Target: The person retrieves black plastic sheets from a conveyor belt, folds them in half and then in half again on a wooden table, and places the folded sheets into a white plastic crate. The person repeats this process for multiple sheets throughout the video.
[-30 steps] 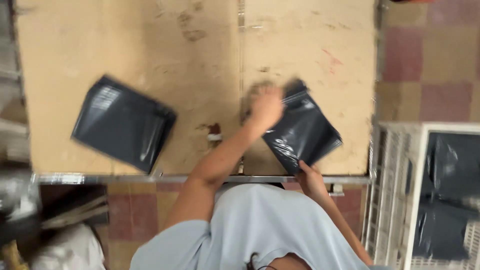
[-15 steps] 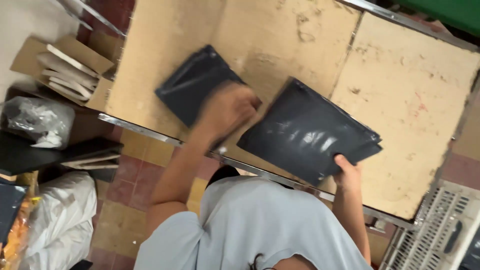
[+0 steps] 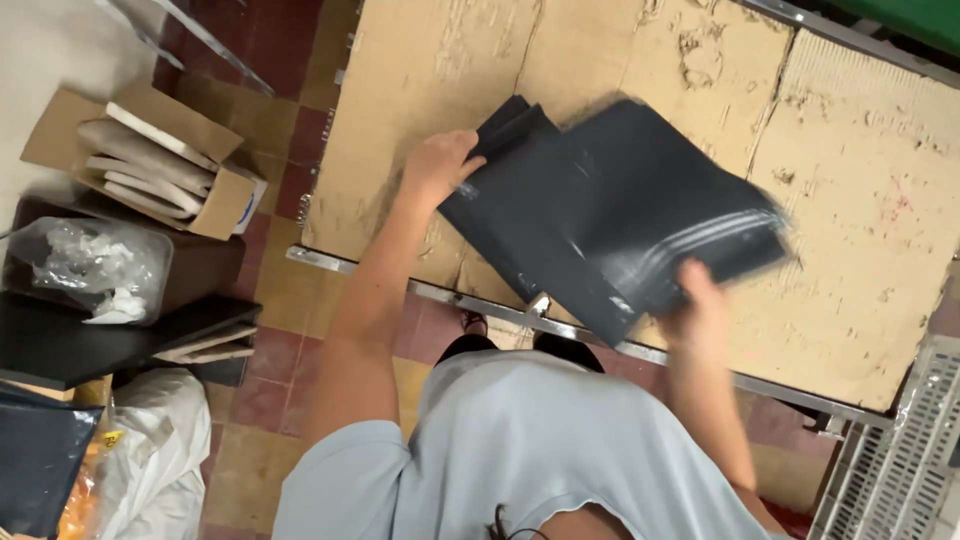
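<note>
Two black plastic mailer bags lie overlapping on a cardboard-covered table (image 3: 420,90). My left hand (image 3: 440,165) grips the left edge of the lower black bag (image 3: 505,215), fingers curled on it. My right hand (image 3: 700,300) holds the near edge of the larger black bag (image 3: 650,190), which is blurred and lies partly over the lower one. Both forearms reach out from my light blue shirt at the bottom of the view.
The table's metal front rail (image 3: 400,283) runs along its near edge. On the left stand an open cardboard box (image 3: 215,195) of flat pieces, a clear plastic bag (image 3: 90,270) and a white sack (image 3: 150,450). A white plastic crate (image 3: 900,470) stands at the lower right.
My right hand has swung the larger black bag to the left, onto the smaller one. My left hand has shifted from the top of the smaller bag to its left edge.
</note>
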